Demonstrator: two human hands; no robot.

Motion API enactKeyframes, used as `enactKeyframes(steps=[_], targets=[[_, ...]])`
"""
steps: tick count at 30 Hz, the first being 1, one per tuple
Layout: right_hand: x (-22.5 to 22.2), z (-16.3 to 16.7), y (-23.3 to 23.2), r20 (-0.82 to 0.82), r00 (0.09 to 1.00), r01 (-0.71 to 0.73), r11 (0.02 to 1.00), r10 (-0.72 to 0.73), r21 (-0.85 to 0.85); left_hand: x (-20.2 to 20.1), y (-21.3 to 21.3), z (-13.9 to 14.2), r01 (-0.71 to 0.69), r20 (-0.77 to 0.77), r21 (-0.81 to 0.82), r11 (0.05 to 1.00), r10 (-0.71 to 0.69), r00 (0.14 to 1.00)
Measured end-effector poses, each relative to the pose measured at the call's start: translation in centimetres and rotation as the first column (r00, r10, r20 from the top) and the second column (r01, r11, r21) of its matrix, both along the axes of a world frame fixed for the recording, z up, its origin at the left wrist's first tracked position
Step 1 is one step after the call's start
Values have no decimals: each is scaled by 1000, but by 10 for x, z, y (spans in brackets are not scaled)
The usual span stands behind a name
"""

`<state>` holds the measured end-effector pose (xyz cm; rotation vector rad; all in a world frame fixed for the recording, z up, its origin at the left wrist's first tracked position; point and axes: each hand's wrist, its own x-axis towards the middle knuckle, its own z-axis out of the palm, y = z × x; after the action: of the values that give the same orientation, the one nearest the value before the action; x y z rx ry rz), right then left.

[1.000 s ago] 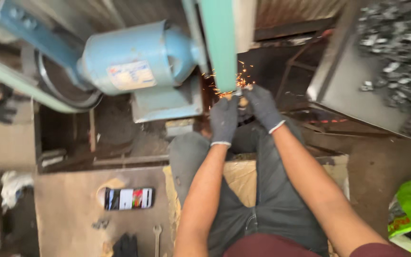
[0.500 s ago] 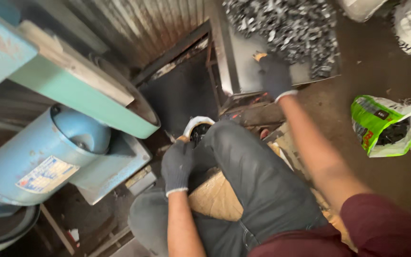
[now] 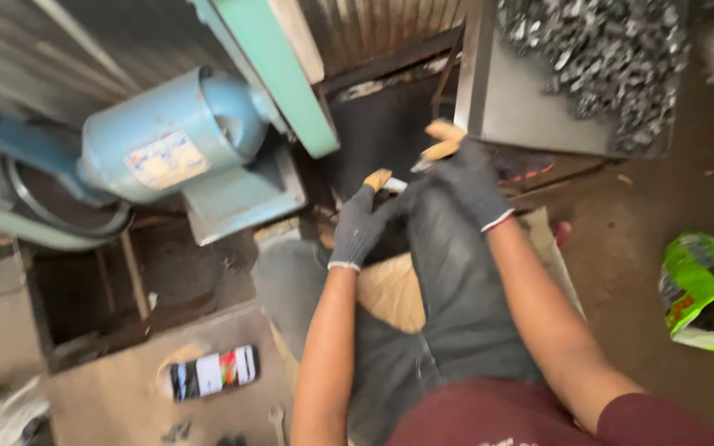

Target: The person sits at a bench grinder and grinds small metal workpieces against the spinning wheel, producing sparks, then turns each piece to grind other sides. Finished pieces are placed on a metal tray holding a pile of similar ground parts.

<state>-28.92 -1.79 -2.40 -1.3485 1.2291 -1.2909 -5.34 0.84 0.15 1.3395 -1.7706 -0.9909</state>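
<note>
- My left hand, in a dark glove, was curled narrow around one end of a small pale metal piece, held just above my knees.
- My right hand, gloved too, was closed on the other end — its worn fingertips near the grey tray.
- The piece sat between both hands, apart from the green sanding arm beside the blue motor; I judged it not yet ground.
- The heap of metal parts in the tray looked large — most of the work seemed left.
- A phone lay on the bench, a green bag on the floor.
</note>
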Motion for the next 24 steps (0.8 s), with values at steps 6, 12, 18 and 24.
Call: enactKeyframes(steps=[6,12,18,24], targets=[[65,0,43,299,914,-315,945,276,91,10,39,-3,-69,-231,415,907,179,956],[66,3,47,-41,940,-314,904,339,290,6,41,5,-211,-178,389,897,298,938],[76,16,28,160,925,-373,902,344,218,24,23,2,-254,153,24,967,248,957],[114,3,-14,53,963,-266,913,263,309,49,-22,-20,-270,33,84,959,268,963]])
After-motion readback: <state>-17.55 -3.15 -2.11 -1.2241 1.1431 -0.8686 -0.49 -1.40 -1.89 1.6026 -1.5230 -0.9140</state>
